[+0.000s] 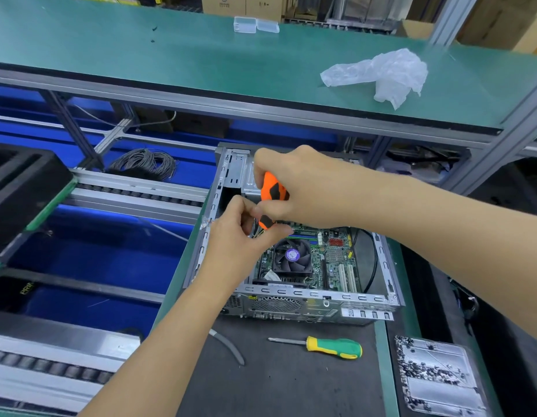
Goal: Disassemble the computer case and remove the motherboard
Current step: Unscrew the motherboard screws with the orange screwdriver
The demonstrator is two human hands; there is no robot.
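Two bare forearms reach out from the bottom of the view over a dark mat (291,386) on the counter. Nearest, at the right, a tray of loose screws (435,374) lies on the mat. Just beyond it a green and yellow screwdriver (330,347) lies flat, its tip pointing left, and a grey cable (231,347) curves across the mat to its left.

Behind these sits the computer case (306,302), side panel off, its rear panel of ports facing the viewer. Inside, the motherboard (333,266) lies flat on the floor of the case, with a black cooling fan (292,256) on its left part and a black wire (372,260) looping along its right edge.

Over the far left part of the board the two hands meet. The left hand (234,236) has its fingers curled and pinches the lower end of an orange and black screwdriver (271,197); the right hand (306,188) is wrapped round the top of its handle from above. The shaft and tip are hidden behind the fingers.

To the left of the case run roller rails (134,191) over a blue surface, with a coil of grey wire (143,162) further back. Farthest, a green shelf (170,55) carries a crumpled plastic bag (381,73) and two small clear boxes (255,25).
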